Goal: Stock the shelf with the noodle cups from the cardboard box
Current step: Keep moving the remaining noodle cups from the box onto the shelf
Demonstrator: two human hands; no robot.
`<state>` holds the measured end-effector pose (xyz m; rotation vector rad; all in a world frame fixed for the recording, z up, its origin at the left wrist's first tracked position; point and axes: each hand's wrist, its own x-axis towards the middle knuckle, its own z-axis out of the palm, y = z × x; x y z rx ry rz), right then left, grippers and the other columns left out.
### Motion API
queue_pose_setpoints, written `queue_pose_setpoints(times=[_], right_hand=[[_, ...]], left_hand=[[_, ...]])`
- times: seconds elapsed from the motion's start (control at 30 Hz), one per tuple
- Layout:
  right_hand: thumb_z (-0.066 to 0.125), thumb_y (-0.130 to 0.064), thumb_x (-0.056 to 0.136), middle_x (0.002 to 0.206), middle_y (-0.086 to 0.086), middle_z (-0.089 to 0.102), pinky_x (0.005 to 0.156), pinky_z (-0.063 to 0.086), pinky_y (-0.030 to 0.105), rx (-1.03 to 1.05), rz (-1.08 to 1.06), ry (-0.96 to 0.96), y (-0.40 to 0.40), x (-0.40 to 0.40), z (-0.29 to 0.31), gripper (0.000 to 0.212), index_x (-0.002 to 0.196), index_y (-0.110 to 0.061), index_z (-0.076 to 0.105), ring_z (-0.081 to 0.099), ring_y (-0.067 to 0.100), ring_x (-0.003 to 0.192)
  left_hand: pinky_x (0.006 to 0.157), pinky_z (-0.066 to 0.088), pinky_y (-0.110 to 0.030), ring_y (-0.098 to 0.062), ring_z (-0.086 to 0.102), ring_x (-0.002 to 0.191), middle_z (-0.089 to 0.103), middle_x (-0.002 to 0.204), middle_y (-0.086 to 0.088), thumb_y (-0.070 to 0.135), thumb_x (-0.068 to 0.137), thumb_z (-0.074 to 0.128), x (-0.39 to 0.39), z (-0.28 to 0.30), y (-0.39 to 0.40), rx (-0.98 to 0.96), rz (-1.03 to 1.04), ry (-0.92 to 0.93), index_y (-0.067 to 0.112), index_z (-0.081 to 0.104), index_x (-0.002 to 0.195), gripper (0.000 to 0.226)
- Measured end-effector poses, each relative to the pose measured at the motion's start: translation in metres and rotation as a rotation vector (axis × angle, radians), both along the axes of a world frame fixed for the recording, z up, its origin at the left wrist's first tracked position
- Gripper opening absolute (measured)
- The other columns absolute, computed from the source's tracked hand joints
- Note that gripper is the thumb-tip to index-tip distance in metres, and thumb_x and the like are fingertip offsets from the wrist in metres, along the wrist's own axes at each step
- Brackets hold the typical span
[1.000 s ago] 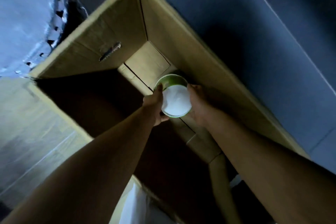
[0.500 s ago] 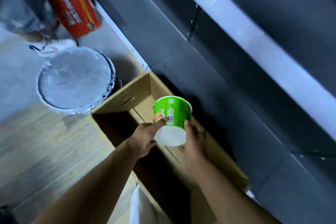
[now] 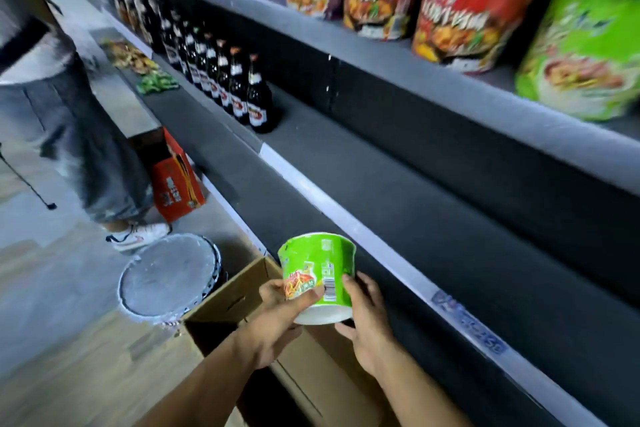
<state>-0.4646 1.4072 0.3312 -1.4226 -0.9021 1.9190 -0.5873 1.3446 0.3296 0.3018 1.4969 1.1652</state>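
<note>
Head view: I see a round green noodle cup with a white bottom (image 3: 317, 276), and I will use it as my landmark. Much of the picture is blurry. The writing on the cup is too smeared to read; I can only make out a barcode and a small food picture. The cup's top is turned away from me, so I cannot see its lid. It leans a little, with its white bottom toward me and its wide rim pointing up and away. Its long line runs from bottom to rim, nearly upright.

My left hand (image 3: 277, 319) grips the cup's lower left side, thumb across the label. My right hand (image 3: 367, 319) holds the lower right side, fingers curled behind the cup, so those fingertips are hidden.

The cup is up in the air. Right below it is the open brown cardboard box (image 3: 228, 302); my arms cover much of it, its inside is dark, and its near end is cut off. Just right of the cup runs the dark grey shelf with a pale front strip (image 3: 381, 204).

Up and left of the cup stand dark glass bottles (image 3: 258, 97). High above the cup, on the next shelf board, sit big red and green noodle tubs (image 3: 467, 10), cut off at the top. Left of the cup is a round grey bucket lid (image 3: 166, 277). Beyond that are an orange carton (image 3: 176, 180) and another person's legs (image 3: 86, 135).
</note>
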Motion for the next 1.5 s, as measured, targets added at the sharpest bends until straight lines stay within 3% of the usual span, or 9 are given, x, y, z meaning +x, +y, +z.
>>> queue_pose_setpoints(times=[0.13, 0.27, 0.43, 0.6, 0.73, 0.87, 1.07, 1.37, 1.5], right_hand=[[0.055, -0.034, 0.093, 0.117, -0.012, 0.06, 0.078, 0.042, 0.035, 0.111, 0.055, -0.011, 0.0, 0.036, 0.063, 0.028, 0.12, -0.031, 0.047, 0.06, 0.008, 0.094], [0.064, -0.039, 0.086, 0.109, -0.021, 0.059, 0.087, 0.042, 0.04, 0.254, 0.127, -0.039, -0.005, 0.077, 0.12, 0.036, 0.117, -0.032, 0.046, 0.061, 0.007, 0.098], [0.077, -0.05, 0.068, 0.111, -0.013, 0.066, 0.093, 0.044, 0.041, 0.331, 0.224, -0.057, -0.023, 0.129, 0.18, 0.058, 0.114, -0.027, 0.048, 0.063, 0.009, 0.102], [0.079, -0.039, 0.063, 0.108, 0.003, 0.072, 0.094, 0.051, 0.043, 0.385, 0.14, 0.104, -0.033, 0.174, 0.22, 0.066, 0.12, -0.014, 0.053, 0.069, 0.019, 0.098], [0.081, -0.027, 0.068, 0.112, 0.006, 0.07, 0.081, 0.054, 0.035, 0.405, 0.101, 0.193, -0.036, 0.199, 0.246, 0.065, 0.124, -0.011, 0.052, 0.068, 0.02, 0.1], [0.071, -0.026, 0.071, 0.114, 0.005, 0.07, 0.082, 0.055, 0.035, 0.451, 0.086, 0.245, -0.037, 0.22, 0.267, 0.055, 0.123, -0.014, 0.054, 0.068, 0.019, 0.101], [0.094, -0.043, 0.04, 0.12, 0.009, 0.067, 0.089, 0.054, 0.043, 0.503, 0.095, 0.281, -0.031, 0.246, 0.289, 0.1, 0.126, -0.014, 0.053, 0.065, 0.025, 0.107], [0.096, -0.031, 0.039, 0.117, 0.01, 0.068, 0.079, 0.057, 0.041, 0.543, -0.031, 0.395, -0.044, 0.276, 0.316, 0.09, 0.119, -0.014, 0.058, 0.067, 0.025, 0.103], [0.095, -0.037, 0.042, 0.13, 0.012, 0.06, 0.095, 0.05, 0.046, 0.578, -0.106, 0.383, -0.056, 0.302, 0.324, 0.104, 0.132, -0.011, 0.05, 0.059, 0.028, 0.117]], left_hand=[[0.064, 0.055, -0.022, -0.012, 0.07, 0.088, 0.067, 0.115, -0.009, 0.02, 0.068, 0.085, 0.028, 0.055, -0.002, 0.183, -0.134, 0.038, 0.011, 0.04, 0.126, 0.074], [0.101, 0.046, -0.047, -0.031, 0.061, 0.113, 0.065, 0.12, -0.014, 0.032, 0.056, 0.092, 0.047, 0.1, -0.002, 0.342, -0.31, 0.17, 0.011, 0.045, 0.133, 0.093], [0.089, 0.052, -0.029, -0.008, 0.063, 0.105, 0.06, 0.118, 0.002, 0.055, 0.045, 0.089, 0.095, 0.163, -0.01, 0.493, -0.27, 0.443, 0.039, 0.039, 0.123, 0.093], [0.07, 0.051, -0.015, 0.001, 0.066, 0.084, 0.062, 0.112, -0.001, 0.027, 0.088, 0.063, 0.135, 0.223, -0.013, 0.647, -0.336, 0.384, 0.032, 0.034, 0.129, 0.05], [0.077, 0.053, -0.033, -0.015, 0.069, 0.084, 0.074, 0.094, 0.004, 0.028, 0.096, 0.053, 0.143, 0.249, -0.006, 0.646, -0.391, 0.268, 0.035, 0.038, 0.124, 0.032], [0.082, 0.051, -0.04, -0.027, 0.069, 0.092, 0.069, 0.11, -0.015, 0.046, 0.067, 0.075, 0.146, 0.273, 0.006, 0.646, -0.518, 0.195, 0.028, 0.041, 0.122, 0.067], [0.078, 0.055, -0.03, -0.024, 0.067, 0.104, 0.068, 0.118, -0.007, 0.058, 0.034, 0.09, 0.155, 0.295, 0.021, 0.652, -0.745, 0.15, 0.013, 0.051, 0.123, 0.107], [0.076, 0.058, -0.035, -0.022, 0.066, 0.106, 0.066, 0.122, -0.003, 0.047, 0.032, 0.095, 0.207, 0.322, 0.043, 0.722, -0.83, -0.169, 0.027, 0.041, 0.133, 0.116], [0.078, 0.058, -0.039, -0.02, 0.066, 0.106, 0.067, 0.121, -0.002, 0.057, 0.032, 0.091, 0.238, 0.33, 0.048, 0.719, -0.853, -0.222, 0.024, 0.043, 0.135, 0.119]])
